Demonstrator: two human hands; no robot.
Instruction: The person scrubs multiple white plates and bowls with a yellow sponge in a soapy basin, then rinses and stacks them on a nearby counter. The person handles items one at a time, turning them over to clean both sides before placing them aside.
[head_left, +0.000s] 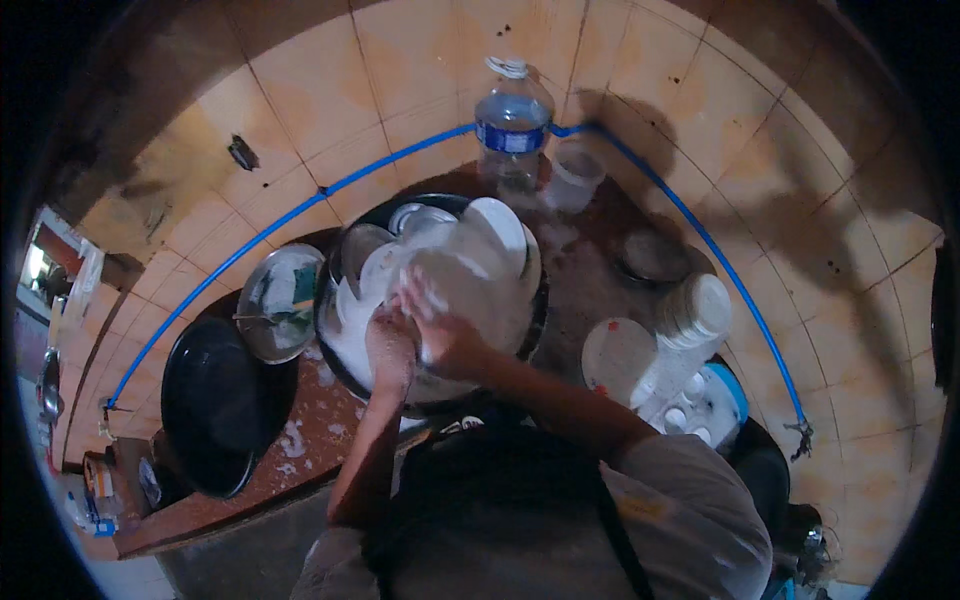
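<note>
A large black basin (536, 330) in front of me holds white foam, cloudy water and several dishes. Over its near half, my left hand (391, 330) and my right hand (444, 330) are pressed together, wet with suds. Blur and overlapping fingers hide whether anything is between them. A white plate (498, 225) leans at the basin's far right side. Metal dishes (424, 220) lie along the far rim, partly under other dishes. Left of the basin, a metal bowl (262, 330) holds suds and a green scouring pad (304, 285).
A black tub (217, 405) leans at the left. Behind stand a large plastic bottle (514, 139) and a plastic tub (576, 176). On the right are stacked white containers (705, 307), a round lid (616, 352) and a blue-rimmed container (735, 390). A blue hose (247, 244) runs along the tiled wall.
</note>
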